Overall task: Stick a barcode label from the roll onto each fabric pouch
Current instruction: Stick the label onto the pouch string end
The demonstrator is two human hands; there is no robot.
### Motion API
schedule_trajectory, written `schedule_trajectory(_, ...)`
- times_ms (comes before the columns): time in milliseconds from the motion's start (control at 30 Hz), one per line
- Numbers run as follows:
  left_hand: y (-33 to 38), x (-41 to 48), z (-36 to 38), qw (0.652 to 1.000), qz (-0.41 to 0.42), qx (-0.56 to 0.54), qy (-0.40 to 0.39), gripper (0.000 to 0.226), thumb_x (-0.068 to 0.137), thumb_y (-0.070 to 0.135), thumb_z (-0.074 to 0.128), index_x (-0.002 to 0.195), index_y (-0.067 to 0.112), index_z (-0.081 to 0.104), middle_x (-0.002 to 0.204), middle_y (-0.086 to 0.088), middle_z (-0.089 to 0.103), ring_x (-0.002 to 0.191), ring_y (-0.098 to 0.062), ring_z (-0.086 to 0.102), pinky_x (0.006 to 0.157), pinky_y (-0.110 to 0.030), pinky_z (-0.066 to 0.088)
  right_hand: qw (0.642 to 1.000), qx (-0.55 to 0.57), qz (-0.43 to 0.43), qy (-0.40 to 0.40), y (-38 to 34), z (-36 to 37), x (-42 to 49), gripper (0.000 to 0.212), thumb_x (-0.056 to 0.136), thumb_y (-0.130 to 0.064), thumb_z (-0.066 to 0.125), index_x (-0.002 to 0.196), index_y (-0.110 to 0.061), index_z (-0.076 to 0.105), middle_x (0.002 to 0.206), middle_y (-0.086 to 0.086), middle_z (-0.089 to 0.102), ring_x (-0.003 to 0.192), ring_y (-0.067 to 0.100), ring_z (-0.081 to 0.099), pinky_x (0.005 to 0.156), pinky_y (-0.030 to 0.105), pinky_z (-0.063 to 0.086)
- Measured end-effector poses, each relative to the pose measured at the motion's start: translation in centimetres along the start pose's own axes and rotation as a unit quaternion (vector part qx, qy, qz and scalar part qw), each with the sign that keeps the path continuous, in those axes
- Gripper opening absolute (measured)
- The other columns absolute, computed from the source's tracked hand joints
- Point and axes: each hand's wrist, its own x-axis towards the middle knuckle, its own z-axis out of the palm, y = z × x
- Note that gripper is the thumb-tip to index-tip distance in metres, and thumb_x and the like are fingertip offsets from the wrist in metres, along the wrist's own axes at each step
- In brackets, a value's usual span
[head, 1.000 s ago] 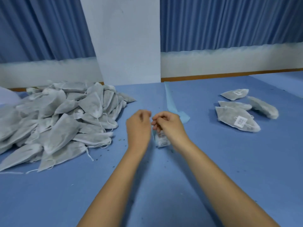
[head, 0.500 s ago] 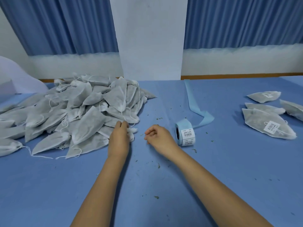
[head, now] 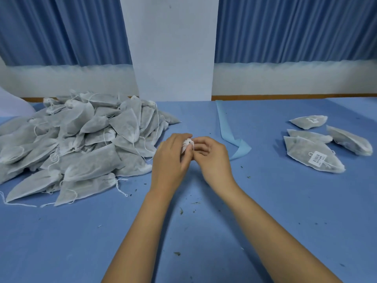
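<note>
The fingertips of both hands meet on a small white crumpled piece (head: 187, 143). The thumb and forefinger of the right hand (head: 212, 160) pinch its right edge, and the curled fingers of the left hand (head: 169, 160) grip it from the other side. The hands hide most of it, so it cannot be told whether it is the gathered neck of a pouch or a peeled label. Both bare forearms reach in from the bottom edge over the blue cloth-covered table (head: 306, 201).

Just to the right of the right hand lies a folded light-blue backing strip (head: 234, 145), which runs away to the far table edge. Just beside the left hand begins a big pile of grey-white drawstring fabric pouches (head: 81, 144), heaped over one another with white strings trailing loose.

Well apart on the right lie four more such pouches. The nearest pouch (head: 302, 152) bears a white barcode label (head: 317, 158); bars and a line of print show on it, but the print is too blurred to read. The farthest pouch (head: 299, 122) carries a second white label (head: 312, 120), also unreadable. The two between them lie with plain fabric facing up.

Small dark crumbs (head: 181, 211) dot the cloth. Behind the table hang pleated blue curtains (head: 61, 27) on either side of a plain white pillar (head: 173, 48)
</note>
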Motion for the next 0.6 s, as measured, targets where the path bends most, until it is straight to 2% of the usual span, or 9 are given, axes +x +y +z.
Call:
schedule_trajectory(100, -0.2, -0.1, 1.1, 0.999, -0.011, -0.019, -0.027, 0.044, 0.094, 0.041, 0.040, 0.114, 0.009, 0.063, 0.098, -0.003, 0.057, 0.084, -0.015, 0.054, 0.068, -0.026, 0.041, 1.000, -0.004, 0.008, -0.006, 0.3, -1.9, 0.2, 0.024, 0.085, 0.008, 0.056, 0.082, -0.010, 0.070, 0.073, 0.007, 0.072, 0.062, 0.011, 0.068, 0.061, 0.015, 0.049)
schedule_trajectory(200, -0.6, -0.1, 1.3, 0.998, 0.010, -0.025, -0.053, 0.043, 0.092, 0.048, 0.047, 0.116, 0.016, 0.063, 0.096, 0.005, 0.052, 0.076, -0.008, 0.049, 0.061, -0.023, 0.041, 0.996, -0.086, -0.027, -0.006, 1.0, -3.3, 0.6, 0.015, 0.085, 0.005, 0.061, 0.082, -0.004, 0.072, 0.068, 0.005, 0.069, 0.058, 0.006, 0.063, 0.062, 0.014, 0.048)
schedule_trajectory(267, -1.1, -0.2, 1.0, 0.998, 0.015, -0.010, -0.060, 0.039, 0.092, 0.048, 0.048, 0.110, 0.018, 0.066, 0.094, 0.005, 0.055, 0.073, -0.010, 0.051, 0.060, -0.023, 0.040, 0.993, -0.108, -0.041, 0.001, 1.4, -4.0, 0.9, 0.012, 0.087, 0.001, 0.062, 0.081, -0.005, 0.071, 0.067, 0.001, 0.068, 0.060, 0.005, 0.062, 0.065, 0.013, 0.048)
schedule_trajectory(367, -1.9, -0.2, 0.6, 0.998, 0.042, 0.026, -0.049, 0.031, 0.095, 0.038, 0.047, 0.095, 0.015, 0.068, 0.088, 0.003, 0.059, 0.073, -0.016, 0.053, 0.064, -0.029, 0.041, 0.995, -0.097, -0.037, -0.005, 2.1, -4.7, 0.9, 0.014, 0.087, -0.004, 0.064, 0.077, -0.011, 0.072, 0.065, -0.008, 0.068, 0.064, 0.003, 0.062, 0.066, 0.011, 0.046)
schedule_trajectory(467, -2.3, -0.1, 0.3, 0.998, 0.038, -0.009, -0.046, 0.020, 0.096, 0.024, 0.054, 0.089, 0.013, 0.069, 0.091, 0.007, 0.066, 0.090, -0.013, 0.059, 0.080, -0.035, 0.046, 0.976, -0.179, -0.123, 0.008, 2.6, -5.3, 0.7, 0.011, 0.086, -0.002, 0.066, 0.078, -0.007, 0.072, 0.066, -0.006, 0.066, 0.066, 0.000, 0.058, 0.066, 0.007, 0.040)
schedule_trajectory(533, -2.3, -0.1, 0.3, 0.997, 0.029, -0.054, -0.041, 0.015, 0.093, 0.016, 0.056, 0.088, 0.011, 0.070, 0.089, 0.006, 0.068, 0.092, -0.010, 0.060, 0.084, -0.029, 0.046, 0.949, -0.240, -0.198, 0.041, 2.8, -5.8, 0.8, 0.012, 0.084, 0.004, 0.066, 0.076, -0.004, 0.070, 0.067, -0.007, 0.061, 0.067, -0.003, 0.053, 0.067, 0.006, 0.036)
schedule_trajectory(600, -1.9, -0.2, 0.5, 0.995, 0.027, -0.080, -0.049, 0.014, 0.091, 0.011, 0.056, 0.087, 0.009, 0.069, 0.080, 0.004, 0.065, 0.082, -0.010, 0.057, 0.077, -0.023, 0.044, 0.940, -0.248, -0.223, 0.078, 2.9, -6.4, 0.8, 0.013, 0.083, 0.007, 0.064, 0.076, -0.003, 0.069, 0.069, -0.006, 0.060, 0.068, -0.001, 0.052, 0.065, 0.006, 0.034)
